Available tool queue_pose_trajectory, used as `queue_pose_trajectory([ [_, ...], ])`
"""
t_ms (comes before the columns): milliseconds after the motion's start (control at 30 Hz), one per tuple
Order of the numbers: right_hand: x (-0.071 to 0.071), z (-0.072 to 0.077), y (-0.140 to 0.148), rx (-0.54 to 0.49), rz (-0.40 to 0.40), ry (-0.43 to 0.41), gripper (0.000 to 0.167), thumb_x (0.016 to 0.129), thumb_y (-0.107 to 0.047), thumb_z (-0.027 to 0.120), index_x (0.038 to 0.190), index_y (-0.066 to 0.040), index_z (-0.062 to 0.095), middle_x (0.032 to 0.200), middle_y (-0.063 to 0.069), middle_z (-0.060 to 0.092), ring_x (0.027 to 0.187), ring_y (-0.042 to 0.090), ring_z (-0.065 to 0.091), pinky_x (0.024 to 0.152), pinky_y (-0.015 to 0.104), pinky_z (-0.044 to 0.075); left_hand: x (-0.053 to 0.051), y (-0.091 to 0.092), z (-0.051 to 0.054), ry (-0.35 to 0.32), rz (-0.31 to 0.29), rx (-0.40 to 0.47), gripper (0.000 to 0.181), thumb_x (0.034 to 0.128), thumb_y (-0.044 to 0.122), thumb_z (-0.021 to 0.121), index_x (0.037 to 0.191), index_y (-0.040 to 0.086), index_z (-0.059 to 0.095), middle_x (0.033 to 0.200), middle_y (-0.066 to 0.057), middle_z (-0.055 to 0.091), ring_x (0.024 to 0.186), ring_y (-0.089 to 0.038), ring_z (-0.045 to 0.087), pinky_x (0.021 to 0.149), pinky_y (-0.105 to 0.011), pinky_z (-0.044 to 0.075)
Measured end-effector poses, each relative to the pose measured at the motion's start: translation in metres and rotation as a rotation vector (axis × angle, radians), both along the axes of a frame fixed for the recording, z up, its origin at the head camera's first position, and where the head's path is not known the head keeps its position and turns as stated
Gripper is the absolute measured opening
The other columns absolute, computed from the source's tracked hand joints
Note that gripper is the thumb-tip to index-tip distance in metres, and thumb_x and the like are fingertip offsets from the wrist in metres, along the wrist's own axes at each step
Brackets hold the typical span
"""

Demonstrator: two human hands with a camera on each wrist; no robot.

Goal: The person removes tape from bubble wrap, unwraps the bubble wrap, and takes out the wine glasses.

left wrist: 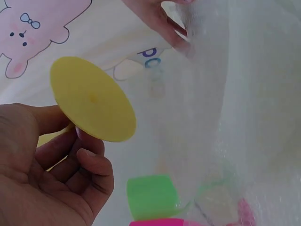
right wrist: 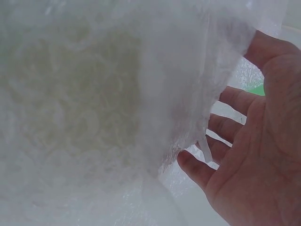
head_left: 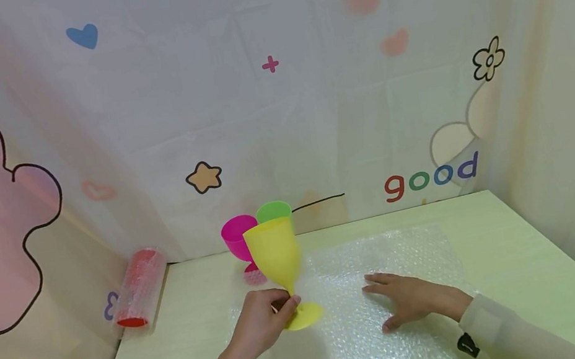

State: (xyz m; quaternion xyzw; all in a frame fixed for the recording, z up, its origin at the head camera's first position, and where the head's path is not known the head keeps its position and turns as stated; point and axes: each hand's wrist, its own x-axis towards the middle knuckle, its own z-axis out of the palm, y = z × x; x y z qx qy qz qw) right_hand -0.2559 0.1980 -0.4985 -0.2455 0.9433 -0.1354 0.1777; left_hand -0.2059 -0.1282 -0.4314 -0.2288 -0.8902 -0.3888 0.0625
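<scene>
My left hand (head_left: 262, 321) pinches the stem of a yellow plastic goblet (head_left: 275, 250) just above its round foot. The goblet stands nearly upright with its bowl up; the underside of its foot (left wrist: 91, 99) faces the left wrist view. Below it a sheet of clear bubble wrap (head_left: 360, 356) lies spread on the table. My right hand (head_left: 413, 297) is over the sheet's right part, fingers spread and thumb apart. In the right wrist view, bubble wrap (right wrist: 94, 94) hides the thumb's tip; whether the fingers press the sheet I cannot tell.
A pink goblet (head_left: 236, 234) and a green goblet (head_left: 273, 210) stand at the back, behind the yellow one. A red item rolled in bubble wrap (head_left: 141, 287) lies at the table's left edge. A printed curtain (head_left: 277, 112) hangs behind the table (head_left: 179, 353).
</scene>
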Motion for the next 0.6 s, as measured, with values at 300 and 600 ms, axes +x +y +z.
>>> queue_pose_trajectory([
  [300,0.002,0.0,0.001,-0.007,0.004,0.005,0.089,0.074,-0.053,0.079,0.149,-0.024,0.042,0.162,0.001,0.029,0.15,0.03,0.028,0.116,0.055,0.033,-0.007,-0.016,0.0,0.083,0.061,-0.035,0.013,0.092,0.014,0.068,0.08,0.013,0.072,0.069,0.007,0.064,0.059,-0.001,0.047,0.054,-0.017,0.045],
  [600,0.002,0.0,0.002,-0.013,0.018,0.009,0.088,0.075,-0.053,0.078,0.149,-0.022,0.043,0.162,0.002,0.029,0.149,0.031,0.028,0.116,0.055,0.033,-0.014,-0.039,0.001,0.147,0.166,-0.004,0.01,0.0885,0.012,0.072,0.079,0.012,0.073,0.072,0.005,0.07,0.064,-0.003,0.059,0.055,-0.017,0.048],
])
